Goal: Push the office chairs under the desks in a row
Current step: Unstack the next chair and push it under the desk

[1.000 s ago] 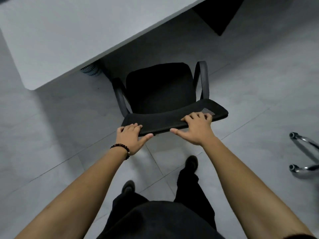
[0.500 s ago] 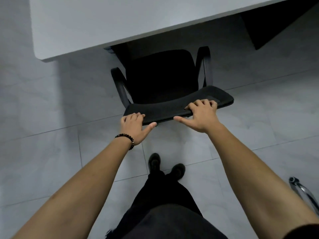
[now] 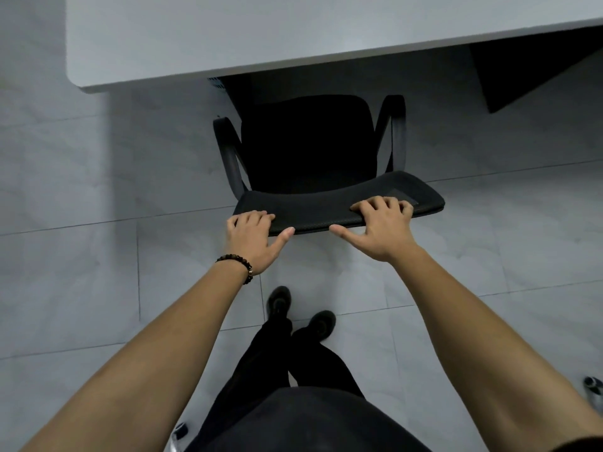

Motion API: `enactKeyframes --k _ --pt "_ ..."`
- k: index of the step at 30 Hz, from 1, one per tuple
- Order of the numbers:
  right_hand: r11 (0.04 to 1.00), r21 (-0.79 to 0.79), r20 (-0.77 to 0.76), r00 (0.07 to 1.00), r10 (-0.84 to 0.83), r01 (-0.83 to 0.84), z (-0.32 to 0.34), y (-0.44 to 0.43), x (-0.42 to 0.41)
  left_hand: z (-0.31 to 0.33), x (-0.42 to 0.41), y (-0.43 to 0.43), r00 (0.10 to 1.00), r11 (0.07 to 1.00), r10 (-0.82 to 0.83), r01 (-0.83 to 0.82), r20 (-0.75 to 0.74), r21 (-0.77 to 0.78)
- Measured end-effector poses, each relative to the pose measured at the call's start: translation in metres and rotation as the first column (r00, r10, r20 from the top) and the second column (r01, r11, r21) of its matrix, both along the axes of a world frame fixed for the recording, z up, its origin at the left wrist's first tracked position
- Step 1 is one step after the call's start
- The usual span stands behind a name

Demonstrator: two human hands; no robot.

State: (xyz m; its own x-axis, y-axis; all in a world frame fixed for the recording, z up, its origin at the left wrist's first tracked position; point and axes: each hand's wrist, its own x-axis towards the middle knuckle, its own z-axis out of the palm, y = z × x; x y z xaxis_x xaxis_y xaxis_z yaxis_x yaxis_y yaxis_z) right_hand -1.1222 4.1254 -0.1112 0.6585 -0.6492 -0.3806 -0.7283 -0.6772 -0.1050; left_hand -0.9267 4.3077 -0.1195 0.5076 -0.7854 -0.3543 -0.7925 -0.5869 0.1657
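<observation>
A black office chair [image 3: 310,145] with two curved armrests stands in front of a white desk [image 3: 261,34], its seat front just at the desk's near edge. I look down on the top edge of its backrest [image 3: 326,207]. My left hand [image 3: 254,239] grips the left end of that edge, fingers curled over the top, thumb below. My right hand [image 3: 381,230] grips the right part the same way. The chair's base is hidden under the seat.
Grey floor tiles lie all around. A dark panel [image 3: 522,76] sits under the desk at the right. Chrome parts of another chair show at the lower right edge [image 3: 594,386] and bottom left [image 3: 179,432]. My feet [image 3: 300,311] stand behind the chair.
The chair has rolled toward the desk and turned square to its edge. Both hands kept their hold on the backrest, and I stepped forward behind it.
</observation>
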Motion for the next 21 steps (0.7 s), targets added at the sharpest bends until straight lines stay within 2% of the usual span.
enactKeyframes --k 5,6,8,11,13,15,21 --pt "0.997 0.043 -0.028 0.998 -0.059 0.061 0.019 0.008 0.003 0.022 0.000 0.001 0.985 0.988 0.035 -0.059 -0.167 -0.144" --pt "0.995 0.052 0.011 0.997 -0.083 0.082 0.025 0.015 0.006 0.031 0.002 0.004 0.977 0.983 0.042 -0.078 -0.209 -0.165" --pt "0.981 0.104 0.182 0.967 -0.178 0.162 0.042 0.037 0.010 0.055 0.003 0.011 0.960 0.962 0.059 -0.128 -0.272 -0.241" --pt "0.919 0.246 0.469 0.792 -0.391 0.307 0.073 0.079 0.005 0.099 0.004 0.029 0.946 0.883 0.101 -0.227 -0.308 -0.410" --pt "0.881 0.279 0.582 0.662 -0.472 0.383 0.091 0.109 -0.002 0.127 0.001 0.045 0.918 0.817 0.141 -0.320 -0.371 -0.480" --pt "0.824 0.311 0.640 0.536 -0.550 0.474 0.105 0.139 -0.010 0.144 0.002 0.060 0.886 0.787 0.125 -0.362 -0.446 -0.499" --pt "0.614 0.348 0.628 0.309 -0.714 0.709 0.115 0.214 -0.009 0.157 0.037 0.056 0.840 0.871 -0.222 -0.059 -0.496 -0.488"
